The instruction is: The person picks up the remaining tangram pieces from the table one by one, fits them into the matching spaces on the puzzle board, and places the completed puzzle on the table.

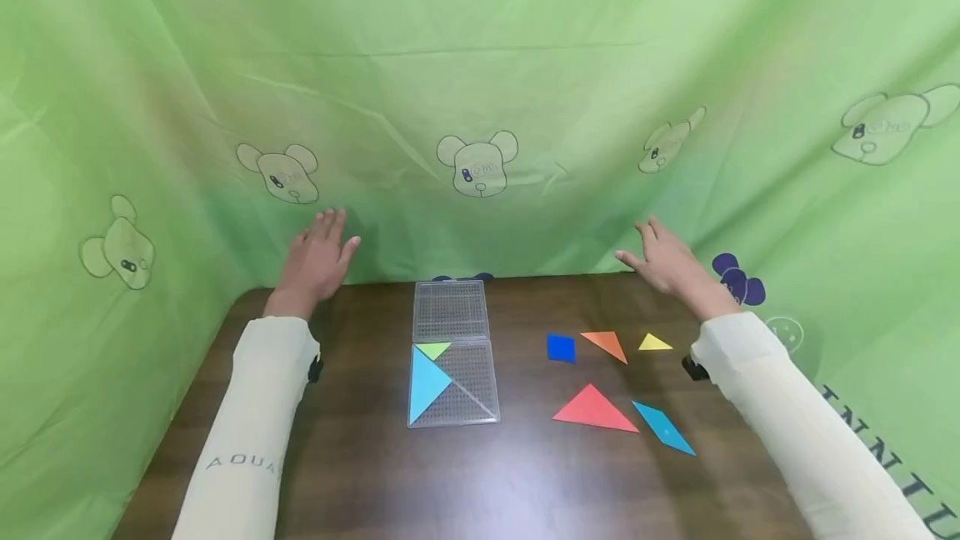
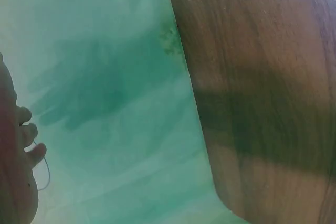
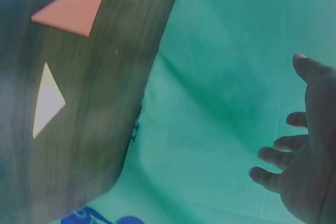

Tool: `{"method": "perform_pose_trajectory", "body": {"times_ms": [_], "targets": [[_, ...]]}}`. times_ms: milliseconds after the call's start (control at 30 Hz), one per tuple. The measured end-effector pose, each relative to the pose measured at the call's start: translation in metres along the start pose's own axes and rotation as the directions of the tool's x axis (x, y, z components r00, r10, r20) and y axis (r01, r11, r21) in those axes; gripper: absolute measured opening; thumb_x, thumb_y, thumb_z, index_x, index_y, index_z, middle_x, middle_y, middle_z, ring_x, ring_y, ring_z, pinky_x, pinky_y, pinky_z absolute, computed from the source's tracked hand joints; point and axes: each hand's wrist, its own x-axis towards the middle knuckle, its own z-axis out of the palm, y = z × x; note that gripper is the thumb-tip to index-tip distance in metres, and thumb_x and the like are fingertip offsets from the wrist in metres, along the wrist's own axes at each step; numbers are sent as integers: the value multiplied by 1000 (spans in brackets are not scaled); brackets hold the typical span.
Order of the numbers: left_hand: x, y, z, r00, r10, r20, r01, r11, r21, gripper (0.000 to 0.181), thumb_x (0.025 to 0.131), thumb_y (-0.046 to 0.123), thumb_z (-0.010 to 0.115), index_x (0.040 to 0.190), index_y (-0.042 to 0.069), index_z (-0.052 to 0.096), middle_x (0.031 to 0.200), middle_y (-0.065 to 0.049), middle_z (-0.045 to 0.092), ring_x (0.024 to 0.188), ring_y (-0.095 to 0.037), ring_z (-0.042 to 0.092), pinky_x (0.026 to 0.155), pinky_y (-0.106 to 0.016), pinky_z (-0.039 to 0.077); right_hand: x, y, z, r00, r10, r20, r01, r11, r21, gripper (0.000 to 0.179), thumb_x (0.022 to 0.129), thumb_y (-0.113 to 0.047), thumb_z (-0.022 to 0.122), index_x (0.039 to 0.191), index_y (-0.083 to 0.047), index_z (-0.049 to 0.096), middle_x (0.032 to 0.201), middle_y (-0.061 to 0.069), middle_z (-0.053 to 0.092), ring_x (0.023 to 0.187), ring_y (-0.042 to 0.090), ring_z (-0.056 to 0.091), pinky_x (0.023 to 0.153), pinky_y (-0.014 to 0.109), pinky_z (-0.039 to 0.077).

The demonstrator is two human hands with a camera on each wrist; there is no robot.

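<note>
My left hand (image 1: 313, 261) is held out over the table's far left edge, fingers extended and holding nothing. On the other side my right hand (image 1: 663, 258) reaches over the far right edge, its fingers spread and free of any object. Between them lies an opened clear plastic case (image 1: 472, 402). A large light-blue triangle (image 1: 427, 386) and a small green triangle (image 1: 433, 350) sit in its near half. Right of the case lie a blue square (image 1: 561, 348), an orange triangle (image 1: 606, 345), a yellow triangle (image 3: 48, 102), a red triangle (image 1: 596, 411) and a blue parallelogram (image 1: 664, 427).
The brown wooden table (image 1: 352, 457) has a rounded corner at far left. A green curtain (image 1: 390, 107) printed with bear heads hangs close behind the table and along both sides.
</note>
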Motion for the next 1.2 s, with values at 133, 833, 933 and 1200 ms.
{"method": "perform_pose_trajectory", "body": {"times_ms": [133,833,933,1200], "targets": [[-11,1,2,999,45,9,-45,999,-1,68,113,42,28,162,-4,15,169,-27,15,157,-45,14,126,-61,17,-17,-2,7,1000,-15,-16,16,998,62,89,105,-59,45,152,15,29,153,42,28,138,59,33,116,70,27],[-104,59,82,936,341,83,-336,939,-75,68,107,34,54,161,3,27,169,-13,22,158,-33,20,126,-52,22,-117,-39,109,990,-137,21,135,987,82,60,87,-34,82,120,10,59,106,18,59,93,27,56,80,46,55],[-118,64,96,920,371,128,-360,928,-99,69,106,37,56,160,2,32,166,-15,32,157,-33,23,126,-52,25,-128,-43,121,989,-146,27,144,987,68,61,83,-35,85,117,10,61,107,18,60,96,30,58,83,48,56],[-139,71,131,869,464,168,-435,881,-184,77,99,39,67,157,-2,37,167,-20,30,154,-36,31,121,-53,34,-146,-56,146,993,-95,72,93,995,41,70,76,-44,88,117,7,65,101,11,55,96,26,53,78,42,56]]}}
